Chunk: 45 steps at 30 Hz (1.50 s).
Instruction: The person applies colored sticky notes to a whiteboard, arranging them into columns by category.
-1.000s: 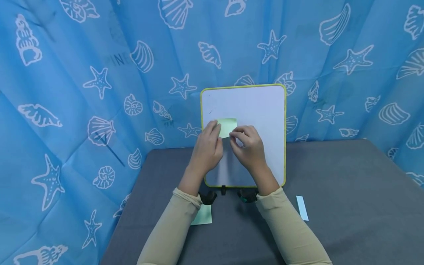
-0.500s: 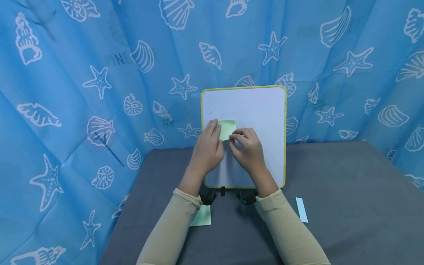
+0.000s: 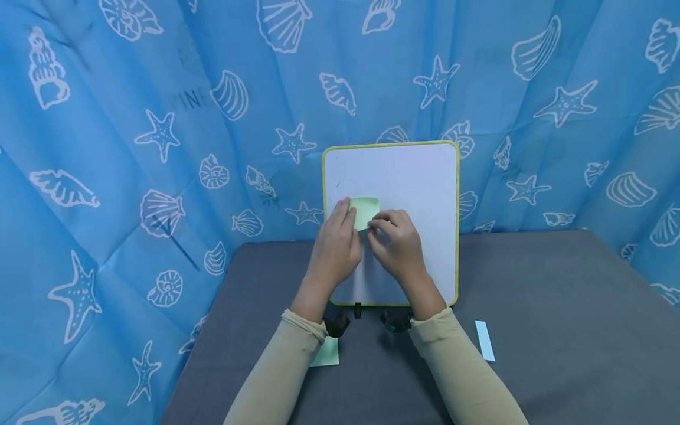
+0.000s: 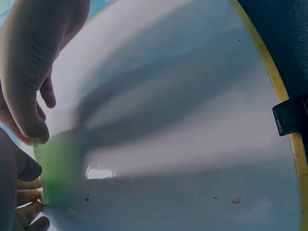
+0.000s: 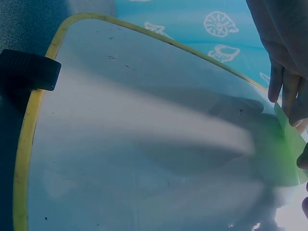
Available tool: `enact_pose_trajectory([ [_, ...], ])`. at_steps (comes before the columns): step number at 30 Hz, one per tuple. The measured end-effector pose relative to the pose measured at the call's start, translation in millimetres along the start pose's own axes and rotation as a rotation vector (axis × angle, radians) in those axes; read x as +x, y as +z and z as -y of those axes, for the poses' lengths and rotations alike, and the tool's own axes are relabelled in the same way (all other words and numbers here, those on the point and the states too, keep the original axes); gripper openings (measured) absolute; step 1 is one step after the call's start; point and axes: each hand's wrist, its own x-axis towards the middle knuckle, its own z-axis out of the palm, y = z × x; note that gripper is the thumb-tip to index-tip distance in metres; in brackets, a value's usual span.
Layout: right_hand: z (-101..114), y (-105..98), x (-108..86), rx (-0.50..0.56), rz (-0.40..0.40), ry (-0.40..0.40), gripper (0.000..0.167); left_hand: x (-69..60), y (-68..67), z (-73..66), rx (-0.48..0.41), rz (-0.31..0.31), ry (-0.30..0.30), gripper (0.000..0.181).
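Observation:
A pale green sticky note (image 3: 364,212) lies against a yellow-rimmed whiteboard (image 3: 435,200). Along its left edge rest the straight fingers of my left hand (image 3: 334,248). My right hand (image 3: 399,245) pinches the note's lower right corner between thumb and index finger. From the left wrist, the note (image 4: 60,168) looks raised off the board, with the right hand (image 4: 33,67) above it and part of the left hand (image 4: 12,178) below. In the right wrist view, the note (image 5: 284,149) stands out from the board, left fingers at its upper end; most of the right hand is cut off.
A second green sheet (image 3: 326,353) lies on the grey table (image 3: 542,283), partly under the left sleeve. To the right is a narrow light-blue strip (image 3: 484,340). A black clip (image 3: 358,310) holds the board's bottom edge. Behind hangs a blue shell-patterned curtain (image 3: 372,59).
The head view has tilted a little, so the scene sits slightly lower in it. Both hands stay at the note in nearly the same pose.

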Motion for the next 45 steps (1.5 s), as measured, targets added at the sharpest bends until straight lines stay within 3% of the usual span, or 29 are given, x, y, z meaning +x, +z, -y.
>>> enact_pose_trajectory([
  [8,1,1,-2.5,-0.014,0.033,-0.005,0.006,-3.1,2.5,2.1,0.009,-0.006,-0.005,0.046],
  [21,4,7,-5.9,-0.066,0.135,0.023,0.028,-9.2,7.2,9.4,0.049,-0.018,0.038,0.047],
  [36,6,15,19.8,-0.199,0.263,0.028,0.049,-7.0,8.7,10.7,0.032,-0.03,0.067,0.049],
  [45,7,12,27.7,-0.23,0.266,0.044,0.049,-2.5,7.0,10.6,0.039,-0.043,0.077,0.047],
])
